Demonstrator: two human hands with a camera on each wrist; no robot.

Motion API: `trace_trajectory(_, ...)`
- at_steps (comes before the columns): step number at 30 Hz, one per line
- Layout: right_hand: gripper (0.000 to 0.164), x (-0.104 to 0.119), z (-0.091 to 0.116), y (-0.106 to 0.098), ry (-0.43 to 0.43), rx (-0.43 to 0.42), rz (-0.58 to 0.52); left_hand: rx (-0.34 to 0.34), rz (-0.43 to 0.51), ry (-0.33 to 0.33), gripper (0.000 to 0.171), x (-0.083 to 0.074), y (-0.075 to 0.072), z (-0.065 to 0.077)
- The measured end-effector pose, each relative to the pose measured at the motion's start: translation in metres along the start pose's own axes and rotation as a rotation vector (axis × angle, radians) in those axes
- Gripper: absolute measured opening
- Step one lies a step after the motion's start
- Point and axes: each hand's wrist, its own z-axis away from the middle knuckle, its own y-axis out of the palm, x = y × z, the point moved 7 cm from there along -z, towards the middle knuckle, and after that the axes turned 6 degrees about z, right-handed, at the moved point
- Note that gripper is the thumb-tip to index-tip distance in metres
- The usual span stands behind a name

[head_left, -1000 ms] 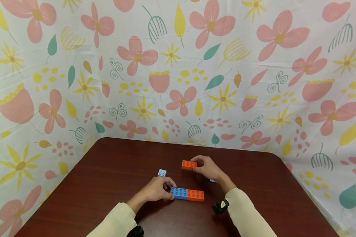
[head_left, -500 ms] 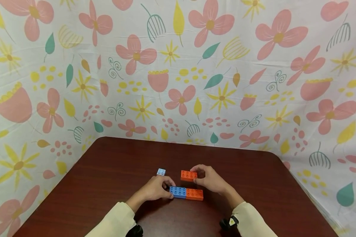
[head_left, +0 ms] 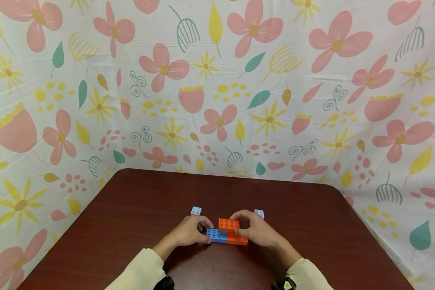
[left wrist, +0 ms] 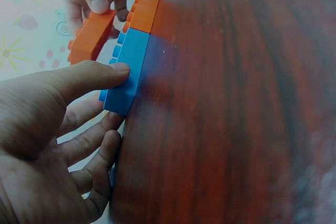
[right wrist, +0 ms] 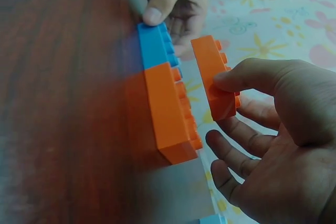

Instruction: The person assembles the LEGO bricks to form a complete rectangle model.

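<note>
On the table a blue toy building brick (head_left: 216,236) and an orange brick (head_left: 237,239) stand end to end in a row, studs up. My left hand (head_left: 191,230) pinches the blue brick at its left end, thumb on the near side in the left wrist view. A second orange brick (right wrist: 212,80) is pinched between the thumb and fingers of my right hand (head_left: 256,228). Both wrist views show it held above the row with a gap between. From the head view it overlaps the place where blue and orange meet.
A small light-blue brick (head_left: 196,210) lies behind my left hand, and another light-blue brick (head_left: 259,213) lies behind my right hand. The dark wooden table (head_left: 159,189) ends at a flower-patterned cloth (head_left: 217,100) hanging behind it.
My right hand has brought the held orange brick toward me and over the row, uncovering the light-blue brick behind it. My left hand keeps its grip on the blue brick.
</note>
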Motion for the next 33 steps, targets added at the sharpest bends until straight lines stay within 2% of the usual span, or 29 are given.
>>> trace_trajectory(6, 0.029, -0.004, 0.005, 0.006, 0.001, -0.002, 0.036, -0.002, 0.000, 0.002, 0.032, 0.001, 0.000, 0.000)
trace_trajectory(12, 0.030, -0.005, 0.006, 0.011, -0.039, 0.015, 0.036, 0.000, 0.004, -0.007, 0.032, 0.003, 0.001, 0.000)
trace_trajectory(21, 0.030, 0.000, 0.007, 0.010, -0.051, 0.004, 0.071, -0.005, -0.002, -0.005, 0.032, 0.000, 0.000, -0.001)
trace_trajectory(28, 0.029, -0.002, 0.007, 0.010, -0.064, -0.021, 0.117, 0.005, 0.052, 0.013, 0.034, -0.013, 0.006, -0.003)
trace_trajectory(33, 0.029, -0.002, 0.006, 0.012, -0.072, -0.015, 0.111, -0.019, 0.113, 0.032, 0.029, -0.022, 0.009, -0.004)
